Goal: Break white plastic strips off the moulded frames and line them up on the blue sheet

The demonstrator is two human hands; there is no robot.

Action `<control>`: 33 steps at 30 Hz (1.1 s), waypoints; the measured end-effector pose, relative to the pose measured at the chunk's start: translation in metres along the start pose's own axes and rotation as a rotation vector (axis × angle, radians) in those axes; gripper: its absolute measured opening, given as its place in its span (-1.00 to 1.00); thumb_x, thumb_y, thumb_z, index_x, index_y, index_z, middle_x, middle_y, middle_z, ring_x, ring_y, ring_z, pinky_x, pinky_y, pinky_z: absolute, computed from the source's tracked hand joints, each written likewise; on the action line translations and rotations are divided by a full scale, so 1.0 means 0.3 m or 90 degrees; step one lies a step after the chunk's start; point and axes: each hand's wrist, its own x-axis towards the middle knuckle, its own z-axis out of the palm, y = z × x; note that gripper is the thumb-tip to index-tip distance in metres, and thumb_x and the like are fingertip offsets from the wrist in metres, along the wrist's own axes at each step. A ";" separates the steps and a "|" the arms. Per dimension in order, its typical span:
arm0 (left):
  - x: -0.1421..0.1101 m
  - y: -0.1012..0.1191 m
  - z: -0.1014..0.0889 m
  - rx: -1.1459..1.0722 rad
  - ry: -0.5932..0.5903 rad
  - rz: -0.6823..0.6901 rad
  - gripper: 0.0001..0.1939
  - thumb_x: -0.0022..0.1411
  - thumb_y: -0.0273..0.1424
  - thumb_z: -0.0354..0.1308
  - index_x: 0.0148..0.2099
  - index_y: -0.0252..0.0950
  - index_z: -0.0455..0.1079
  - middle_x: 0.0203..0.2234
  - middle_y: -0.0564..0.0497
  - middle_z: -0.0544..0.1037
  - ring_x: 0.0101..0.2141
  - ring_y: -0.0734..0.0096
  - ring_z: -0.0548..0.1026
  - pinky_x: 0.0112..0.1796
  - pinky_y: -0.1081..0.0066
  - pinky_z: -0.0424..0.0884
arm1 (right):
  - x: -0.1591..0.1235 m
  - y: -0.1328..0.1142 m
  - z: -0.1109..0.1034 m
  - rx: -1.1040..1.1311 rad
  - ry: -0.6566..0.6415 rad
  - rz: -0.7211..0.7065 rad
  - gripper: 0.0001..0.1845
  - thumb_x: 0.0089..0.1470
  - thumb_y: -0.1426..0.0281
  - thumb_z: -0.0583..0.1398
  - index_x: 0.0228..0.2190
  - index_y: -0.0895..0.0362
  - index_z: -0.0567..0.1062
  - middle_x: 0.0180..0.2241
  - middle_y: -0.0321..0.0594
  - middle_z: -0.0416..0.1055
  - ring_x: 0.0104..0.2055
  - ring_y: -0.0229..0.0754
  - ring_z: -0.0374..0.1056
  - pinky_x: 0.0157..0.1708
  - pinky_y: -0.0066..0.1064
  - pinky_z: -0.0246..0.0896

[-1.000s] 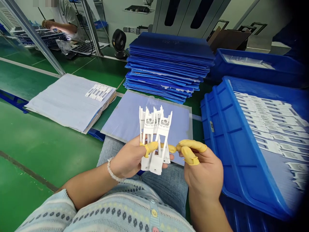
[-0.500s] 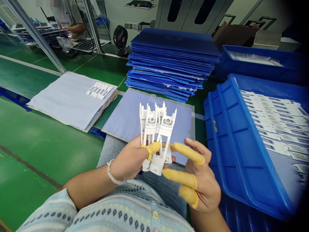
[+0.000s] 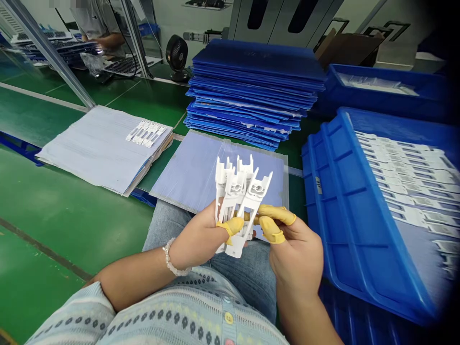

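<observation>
Several white plastic brackets [image 3: 235, 184], long frames with forked upper ends, stand in a loose fanned bunch above my lap. My left hand [image 3: 203, 235] is closed around their lower half, its thumb in a yellow finger cot pressed on the front one. A yellow-covered fingertip shows through behind the brackets. My right hand [image 3: 296, 249] is at their right side, thumb and index finger in yellow cots brought together in a pinch next to that fingertip. What lies between them is hidden.
Before me lies a film-covered bluish sheet [image 3: 187, 167]. Left of it, a stack of white sheets [image 3: 89, 148] carries several white parts [image 3: 146, 132]. Blue folders [image 3: 251, 96] are piled behind. A blue bin [image 3: 345, 201] with rows of white parts stands right. A fan [image 3: 177, 55] and another person [image 3: 102, 28] are farther back.
My right hand's spread fingers have closed into a pinch beside the brackets, the others curling in. The bunch in my left hand has shifted slightly right.
</observation>
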 end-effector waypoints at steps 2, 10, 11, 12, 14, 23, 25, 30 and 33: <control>0.000 0.000 0.001 0.035 -0.002 0.010 -0.69 0.16 -0.40 0.17 -0.03 -0.34 0.32 -0.29 -0.08 0.48 -0.33 0.34 0.47 -0.32 0.39 0.44 | -0.002 0.003 0.002 -0.007 0.011 0.017 -0.82 0.07 0.33 0.28 -0.23 0.05 0.57 -0.36 -0.19 0.41 -0.33 -0.20 0.33 -0.41 -0.42 0.32; 0.005 0.004 0.006 0.142 -0.016 0.052 -0.83 0.22 -0.40 0.07 -0.15 -0.37 0.30 -0.43 -0.02 0.43 -0.43 0.47 0.36 -0.41 0.50 0.31 | -0.005 0.007 0.008 -0.023 0.021 0.036 -0.83 0.05 0.31 0.30 -0.30 0.09 0.49 -0.45 -0.26 0.36 -0.41 -0.26 0.28 -0.44 -0.47 0.23; 0.006 0.002 0.006 0.144 -0.019 0.053 -0.82 0.23 -0.40 0.07 -0.13 -0.37 0.29 -0.42 -0.02 0.43 -0.42 0.47 0.36 -0.40 0.49 0.31 | -0.005 0.005 0.009 -0.021 0.021 0.036 -0.83 0.05 0.31 0.30 -0.31 0.10 0.48 -0.45 -0.26 0.35 -0.42 -0.27 0.27 -0.44 -0.48 0.23; 0.005 0.000 0.006 0.145 -0.020 0.053 -0.81 0.23 -0.40 0.07 -0.12 -0.37 0.28 -0.40 -0.02 0.43 -0.42 0.47 0.36 -0.39 0.49 0.31 | -0.004 0.002 0.010 -0.020 0.021 0.035 -0.83 0.05 0.31 0.30 -0.32 0.11 0.47 -0.46 -0.27 0.34 -0.42 -0.28 0.26 -0.45 -0.48 0.22; 0.005 -0.003 0.006 0.144 -0.022 0.054 -0.79 0.24 -0.40 0.07 -0.09 -0.38 0.28 -0.37 -0.03 0.43 -0.39 0.46 0.37 -0.37 0.47 0.32 | -0.004 -0.005 0.012 -0.021 0.020 0.035 -0.83 0.05 0.31 0.30 -0.33 0.11 0.45 -0.45 -0.27 0.34 -0.43 -0.28 0.24 -0.45 -0.48 0.22; 0.001 -0.005 0.001 0.137 -0.034 0.062 -0.85 0.26 -0.43 0.08 -0.13 -0.38 0.30 -0.38 0.00 0.42 -0.37 0.48 0.35 -0.33 0.49 0.32 | 0.008 -0.012 0.006 0.053 -0.027 0.066 -0.84 0.04 0.32 0.31 -0.38 0.11 0.45 -0.46 -0.26 0.33 -0.42 -0.27 0.25 -0.44 -0.47 0.25; 0.000 -0.005 -0.002 0.145 -0.034 0.057 -0.83 0.25 -0.42 0.09 -0.12 -0.38 0.30 -0.37 -0.02 0.44 -0.35 0.45 0.38 -0.32 0.47 0.33 | 0.017 -0.018 0.006 0.116 -0.053 0.092 -0.82 0.02 0.31 0.31 -0.41 0.12 0.45 -0.50 -0.27 0.32 -0.47 -0.28 0.25 -0.49 -0.47 0.27; 0.002 0.001 -0.005 0.104 -0.046 0.039 -0.69 0.25 -0.37 0.11 0.00 -0.41 0.26 -0.37 -0.06 0.47 -0.37 0.42 0.40 -0.35 0.45 0.32 | 0.042 -0.049 0.005 0.251 -0.098 0.173 -0.82 -0.07 0.33 0.36 -0.46 0.14 0.48 -0.55 -0.27 0.35 -0.59 -0.29 0.27 -0.63 -0.50 0.24; 0.007 0.001 -0.007 0.058 -0.041 0.021 -0.66 0.25 -0.28 0.13 -0.02 -0.40 0.26 -0.34 -0.09 0.47 -0.37 0.39 0.42 -0.37 0.43 0.33 | 0.054 -0.063 0.006 0.293 -0.099 0.192 -0.83 -0.14 0.37 0.39 -0.44 0.12 0.54 -0.57 -0.30 0.35 -0.61 -0.37 0.23 -0.62 -0.57 0.23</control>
